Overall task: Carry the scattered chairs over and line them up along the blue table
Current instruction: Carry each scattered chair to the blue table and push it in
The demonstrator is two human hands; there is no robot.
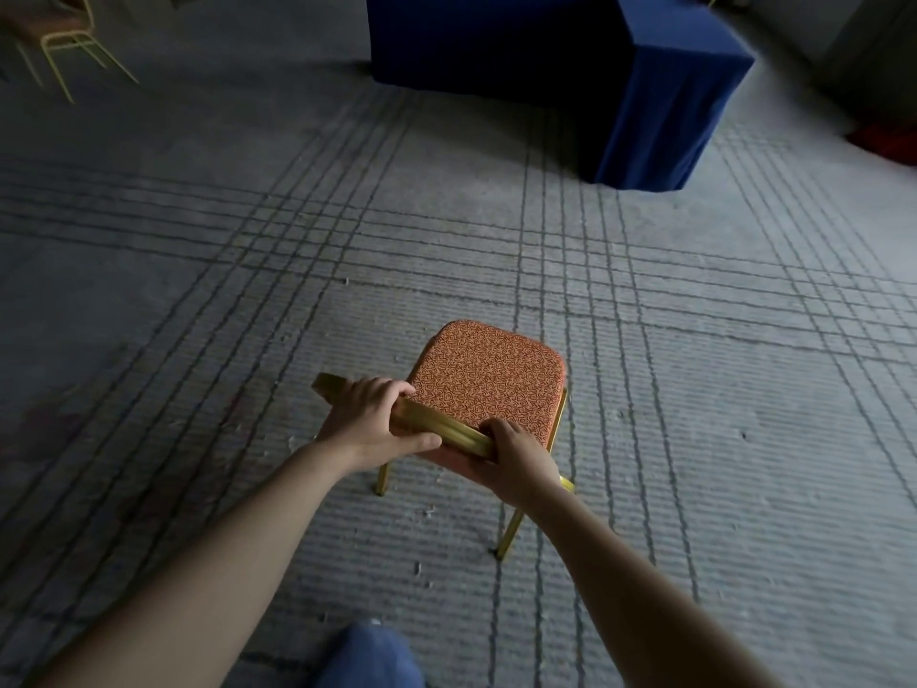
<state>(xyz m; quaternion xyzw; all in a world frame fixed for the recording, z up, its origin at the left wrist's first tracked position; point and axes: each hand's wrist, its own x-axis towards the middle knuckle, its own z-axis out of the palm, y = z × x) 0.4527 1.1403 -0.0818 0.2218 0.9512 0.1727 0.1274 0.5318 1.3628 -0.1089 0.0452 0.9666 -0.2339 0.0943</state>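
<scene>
In the head view, the left hand (369,424) and the right hand (516,464) each curl tightly round the back rail (439,432) of the chair (489,389), probably to lift it level. With an orange patterned seat and gold legs, it sits well short of the blue table (546,67). A second chair (64,37) stands far left of that table.

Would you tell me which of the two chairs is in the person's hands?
The near chair, gripped by the left hand and right hand; the far chair stands untouched at top left.

No readable text, labels, brands, numbers or signs anywhere
</scene>
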